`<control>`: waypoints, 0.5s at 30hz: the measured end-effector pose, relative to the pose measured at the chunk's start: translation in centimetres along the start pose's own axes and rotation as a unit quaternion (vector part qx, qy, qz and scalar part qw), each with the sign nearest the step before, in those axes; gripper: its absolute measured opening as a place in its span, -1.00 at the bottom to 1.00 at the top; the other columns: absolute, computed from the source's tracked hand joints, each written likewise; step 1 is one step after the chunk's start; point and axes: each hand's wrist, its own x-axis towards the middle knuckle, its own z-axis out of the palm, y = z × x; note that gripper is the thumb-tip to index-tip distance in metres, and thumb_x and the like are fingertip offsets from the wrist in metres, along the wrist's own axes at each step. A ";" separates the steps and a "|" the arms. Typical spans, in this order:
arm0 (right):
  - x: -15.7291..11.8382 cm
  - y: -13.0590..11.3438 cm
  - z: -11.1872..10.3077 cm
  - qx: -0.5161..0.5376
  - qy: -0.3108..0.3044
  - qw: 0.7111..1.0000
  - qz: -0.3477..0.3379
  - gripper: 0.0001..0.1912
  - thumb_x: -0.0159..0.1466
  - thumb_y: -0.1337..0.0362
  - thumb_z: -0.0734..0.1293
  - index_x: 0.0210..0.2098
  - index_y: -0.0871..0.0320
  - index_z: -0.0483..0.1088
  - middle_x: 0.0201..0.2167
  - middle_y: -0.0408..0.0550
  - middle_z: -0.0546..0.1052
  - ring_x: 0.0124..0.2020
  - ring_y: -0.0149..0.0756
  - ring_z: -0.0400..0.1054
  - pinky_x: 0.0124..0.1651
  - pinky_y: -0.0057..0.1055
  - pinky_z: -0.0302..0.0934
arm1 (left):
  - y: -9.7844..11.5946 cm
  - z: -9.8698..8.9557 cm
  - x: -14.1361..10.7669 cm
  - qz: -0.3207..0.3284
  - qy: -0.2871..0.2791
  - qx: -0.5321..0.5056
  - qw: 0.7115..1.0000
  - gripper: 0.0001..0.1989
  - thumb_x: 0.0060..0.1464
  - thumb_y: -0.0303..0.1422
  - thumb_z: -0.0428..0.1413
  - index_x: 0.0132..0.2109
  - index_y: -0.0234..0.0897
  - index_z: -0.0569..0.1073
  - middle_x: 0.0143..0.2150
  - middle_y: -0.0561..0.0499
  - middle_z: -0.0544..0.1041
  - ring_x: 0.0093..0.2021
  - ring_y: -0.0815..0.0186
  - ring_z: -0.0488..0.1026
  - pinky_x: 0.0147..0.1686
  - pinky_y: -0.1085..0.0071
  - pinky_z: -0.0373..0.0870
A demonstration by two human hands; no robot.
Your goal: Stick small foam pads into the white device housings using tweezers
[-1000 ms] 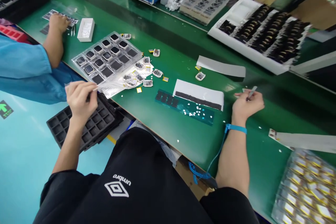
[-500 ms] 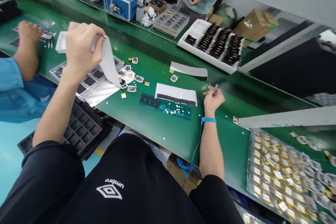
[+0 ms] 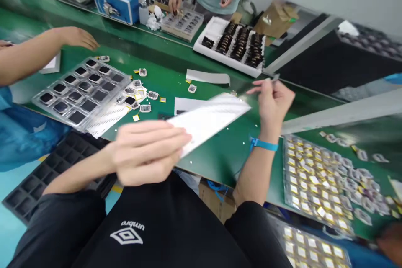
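Observation:
My left hand grips one end of a white paper strip, which slants up to the right above the bench and is blurred. Near its far end is my right hand, closed on a small grey tool, apparently tweezers, with a blue band on that wrist. Beneath the held strip, a second white sheet lies partly covered. Another pale strip rests farther back. Small white-framed parts with yellow tabs are scattered to the left.
A clear tray of dark square parts lies left, with a co-worker's arm reaching over that side. Behind stand a white tray of black parts and a blue device. A tray of yellow-edged parts sits right.
My left hand has come down and right, bringing the strip across the bench. My right hand has risen slightly to the right. The co-worker's arm reaches farther in; the view has shifted.

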 end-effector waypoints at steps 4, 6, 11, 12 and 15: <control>-7.1 -3.5 -4.9 -0.053 0.005 0.998 -0.032 -0.63 0.46 0.15 0.28 -0.26 0.23 0.65 -0.42 0.03 0.67 -0.55 -0.44 0.24 -0.41 -0.40 0.10 | -2.2 6.6 -3.9 0.216 -0.153 -0.020 0.964 -0.76 0.39 -0.51 0.10 -0.25 -0.17 0.55 0.02 0.06 0.74 0.09 0.21 0.70 0.22 0.23 0.63; -11.5 -3.8 -5.9 -0.093 -0.009 0.995 -0.014 -0.72 0.40 0.21 0.35 -0.33 0.19 0.65 -0.44 0.00 0.68 -0.60 -0.45 0.20 -0.48 -0.40 0.02 | -4.0 7.3 -5.7 0.186 -0.186 -0.025 0.964 -0.72 0.37 -0.61 0.02 -0.23 -0.21 0.54 0.00 0.00 0.75 0.12 0.16 0.68 0.26 0.14 0.59; -21.1 -3.0 -3.8 -0.138 -0.086 0.986 0.030 -0.75 0.46 0.20 0.31 -0.16 0.13 0.63 -0.08 0.04 0.73 -0.04 -0.17 0.65 -0.04 -0.29 0.51 | -6.7 5.5 -6.8 0.104 -0.273 -0.082 0.953 -0.69 0.34 -0.66 0.01 -0.03 -0.20 0.53 0.09 -0.02 0.72 0.25 0.09 0.60 0.45 -0.06 0.34; -22.3 -3.0 -3.0 -0.146 -0.104 0.983 0.038 -0.76 0.47 0.20 0.31 -0.09 0.11 0.63 0.02 0.04 0.71 0.06 -0.14 0.64 0.05 -0.25 0.53 | -7.0 5.1 -6.6 0.087 -0.292 -0.090 0.948 -0.69 0.35 -0.65 0.01 -0.03 -0.19 0.53 0.11 -0.01 0.71 0.28 0.09 0.58 0.47 -0.07 0.29; -24.8 -3.7 -0.9 -0.175 -0.134 0.974 0.062 -0.76 0.49 0.20 0.34 0.03 0.09 0.60 0.18 0.03 0.64 0.14 -0.12 0.61 0.12 -0.24 0.55 | -7.7 4.5 -5.8 0.061 -0.327 -0.097 0.938 -0.79 0.36 -0.58 0.07 -0.08 -0.16 0.50 0.15 0.00 0.69 0.29 0.07 0.57 0.50 -0.10 0.23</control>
